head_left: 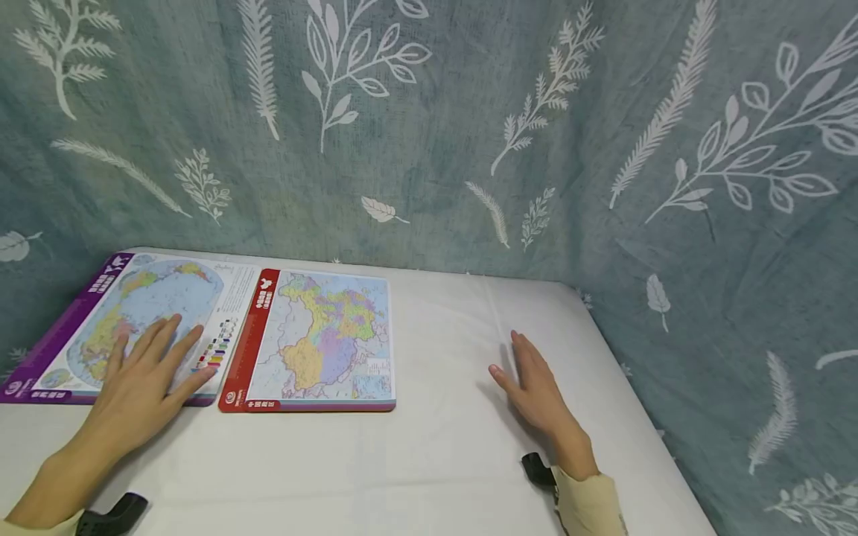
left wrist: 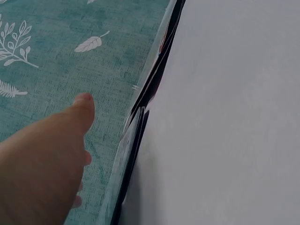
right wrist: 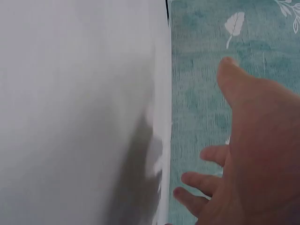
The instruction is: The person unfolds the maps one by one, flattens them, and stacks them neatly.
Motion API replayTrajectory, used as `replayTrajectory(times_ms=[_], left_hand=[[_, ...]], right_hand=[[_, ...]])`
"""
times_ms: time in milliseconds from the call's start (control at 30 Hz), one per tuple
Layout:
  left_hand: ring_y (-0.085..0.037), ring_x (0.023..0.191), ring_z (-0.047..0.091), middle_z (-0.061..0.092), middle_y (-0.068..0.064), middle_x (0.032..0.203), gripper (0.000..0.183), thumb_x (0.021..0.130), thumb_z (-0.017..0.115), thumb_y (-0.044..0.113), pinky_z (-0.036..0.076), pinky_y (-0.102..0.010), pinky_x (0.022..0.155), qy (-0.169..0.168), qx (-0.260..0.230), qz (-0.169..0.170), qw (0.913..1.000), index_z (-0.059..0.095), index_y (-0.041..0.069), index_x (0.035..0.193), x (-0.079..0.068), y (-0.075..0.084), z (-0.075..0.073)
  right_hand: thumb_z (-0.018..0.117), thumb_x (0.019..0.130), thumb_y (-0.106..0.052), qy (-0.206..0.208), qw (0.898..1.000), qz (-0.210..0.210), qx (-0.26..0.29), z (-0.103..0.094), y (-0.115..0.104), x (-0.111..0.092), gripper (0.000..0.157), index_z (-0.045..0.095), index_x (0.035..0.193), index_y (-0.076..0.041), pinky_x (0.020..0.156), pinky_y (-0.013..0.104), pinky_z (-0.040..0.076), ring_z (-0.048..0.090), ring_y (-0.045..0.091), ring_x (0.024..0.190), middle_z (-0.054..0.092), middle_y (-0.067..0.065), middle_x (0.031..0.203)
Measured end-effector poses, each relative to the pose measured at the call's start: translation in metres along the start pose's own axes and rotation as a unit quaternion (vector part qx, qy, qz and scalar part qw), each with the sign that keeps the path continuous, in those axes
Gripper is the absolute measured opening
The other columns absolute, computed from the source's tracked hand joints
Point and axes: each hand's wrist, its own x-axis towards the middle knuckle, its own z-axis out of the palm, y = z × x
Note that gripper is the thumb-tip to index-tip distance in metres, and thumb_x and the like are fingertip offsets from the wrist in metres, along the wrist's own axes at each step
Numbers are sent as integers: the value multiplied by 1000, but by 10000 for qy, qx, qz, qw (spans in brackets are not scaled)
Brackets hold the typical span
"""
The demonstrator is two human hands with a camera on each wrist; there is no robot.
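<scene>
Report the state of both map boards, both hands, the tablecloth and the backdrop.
World map board: flat, map side up, partly covered from the head view.
China map board: flat, map side up, uncovered.
Left hand: fingers spread over the first board, grasping nothing.
Right hand: raised, empty.
White tablecloth: spread out, lightly creased.
Leaf-patterned backdrop: hanging.
</scene>
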Motion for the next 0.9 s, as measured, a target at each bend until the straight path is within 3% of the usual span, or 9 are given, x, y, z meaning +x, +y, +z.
replayTrajectory(times_ms=[267,433,667,900], left_hand=[[-58,150,28,33,-33,163,70,104,62,41,0,-63,128,-108,-489,-286,9983,41,3,159,-2,7,2],[-58,145,33,38,-34,158,65,104,64,39,8,-66,126,64,-614,-222,9978,48,0,154,0,10,4],[-56,143,37,42,-33,156,61,104,65,37,20,-77,115,81,-807,-350,9961,52,0,150,1,14,2],[-57,135,41,46,-36,149,58,104,65,36,28,-75,107,74,-733,-436,9963,54,-3,146,1,19,5]], right_hand=[[57,106,-50,63,9984,342,437,19,-20,6,84,24,166,-2,125,64,20,21,44,159,23,24,172],[59,105,-50,145,9976,414,540,27,-33,9,80,30,165,-4,126,62,20,23,43,159,27,21,171],[58,106,-50,245,9968,445,618,32,-40,10,75,37,162,-5,126,60,22,27,41,158,32,20,170],[58,105,-50,281,9963,366,721,40,-48,11,72,43,159,-6,125,60,24,30,40,157,37,18,168]])
